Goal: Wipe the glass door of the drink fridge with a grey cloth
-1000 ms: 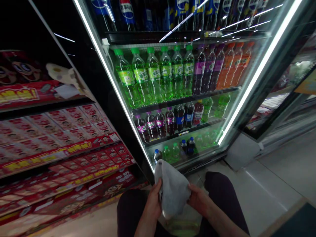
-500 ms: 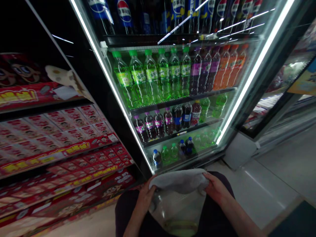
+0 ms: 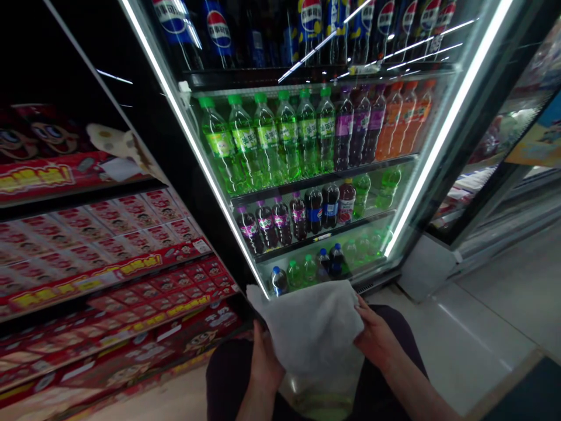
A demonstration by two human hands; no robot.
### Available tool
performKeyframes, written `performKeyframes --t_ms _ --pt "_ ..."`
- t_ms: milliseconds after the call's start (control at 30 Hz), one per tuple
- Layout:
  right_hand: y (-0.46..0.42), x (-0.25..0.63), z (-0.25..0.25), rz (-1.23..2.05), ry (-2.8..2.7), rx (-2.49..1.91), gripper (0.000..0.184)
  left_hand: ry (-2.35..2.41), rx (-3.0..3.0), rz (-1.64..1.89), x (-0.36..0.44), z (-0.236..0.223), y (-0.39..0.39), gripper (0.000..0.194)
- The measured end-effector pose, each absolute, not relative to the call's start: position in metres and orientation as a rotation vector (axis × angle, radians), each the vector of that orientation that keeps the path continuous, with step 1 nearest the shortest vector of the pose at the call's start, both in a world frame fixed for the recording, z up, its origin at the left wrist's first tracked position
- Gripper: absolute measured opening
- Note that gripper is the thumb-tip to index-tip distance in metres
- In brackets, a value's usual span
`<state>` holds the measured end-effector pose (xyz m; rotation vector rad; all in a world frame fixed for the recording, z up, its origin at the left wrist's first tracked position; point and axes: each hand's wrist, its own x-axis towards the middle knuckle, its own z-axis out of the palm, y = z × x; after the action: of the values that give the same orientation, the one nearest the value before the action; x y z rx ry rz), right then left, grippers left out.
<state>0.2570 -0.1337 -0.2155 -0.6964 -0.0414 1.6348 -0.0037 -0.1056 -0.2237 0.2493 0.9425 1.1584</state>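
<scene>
A pale grey cloth (image 3: 312, 327) is spread out in front of my knees, between my two hands. My right hand (image 3: 374, 332) holds its right edge, with fingers bent at the border. My left hand (image 3: 266, 358) is at its lower left side, thumb pointing up and the other fingers partly hidden by the cloth. The cloth's upper left corner sticks out above that hand. Beneath the cloth, between my legs, is a clear plastic container (image 3: 322, 389) with something pale yellowish low in it; the cloth covers its upper part.
Directly ahead stands a lit glass-door drinks cooler (image 3: 322, 169) with rows of bottles. Shelves of red and pink cartons (image 3: 109, 225) run along the left. Another cooler (image 3: 486, 169) stands to the right above the tiled floor (image 3: 491, 304).
The cloth, folded or bunched across the container's top before, is now opened out and hangs wider and lower. My left hand has moved down and turned thumb-up; my right hand stays near the right edge.
</scene>
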Motion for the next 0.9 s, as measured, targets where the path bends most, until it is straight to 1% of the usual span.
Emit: performKeyframes --t_ms 133,200,267,300,400,533,667,767,900 --pt "-0.134 0.272 -0.233 1.634 -0.096 -0.769 0.039 0.976 0.099 0.999 0.003 -0.236 -0.122 0.041" --pt "-0.136 0.282 -0.240 1.626 -0.135 -0.825 0.036 1.045 0.097 0.933 -0.001 -0.240 -0.122 0.029" --pt "-0.137 0.291 -0.245 1.613 -0.155 -0.900 0.033 1.135 0.152 0.946 -0.008 -0.242 -0.116 0.020" --pt "-0.136 0.294 -0.247 1.599 -0.157 -0.933 0.032 1.178 0.192 0.981 -0.012 -0.242 -0.112 0.020" --pt "-0.132 0.300 -0.247 1.527 -0.161 -0.978 0.033 1.258 0.389 1.068 -0.024 -0.235 -0.098 0.029" --pt "-0.126 0.301 -0.239 1.445 -0.181 -1.028 0.038 1.457 0.830 1.028 -0.038 -0.221 -0.082 0.042" --pt "-0.125 0.301 -0.238 1.397 -0.230 -1.107 0.040 1.765 1.124 0.979 -0.044 -0.214 -0.074 0.042" --pt "-0.128 0.304 -0.247 1.305 -0.290 -1.216 0.039 1.790 1.154 1.126 -0.042 -0.212 -0.077 0.041" --pt "-0.131 0.308 -0.255 1.169 -0.398 -1.334 0.036 1.758 1.039 1.260 -0.035 -0.208 -0.083 0.036"
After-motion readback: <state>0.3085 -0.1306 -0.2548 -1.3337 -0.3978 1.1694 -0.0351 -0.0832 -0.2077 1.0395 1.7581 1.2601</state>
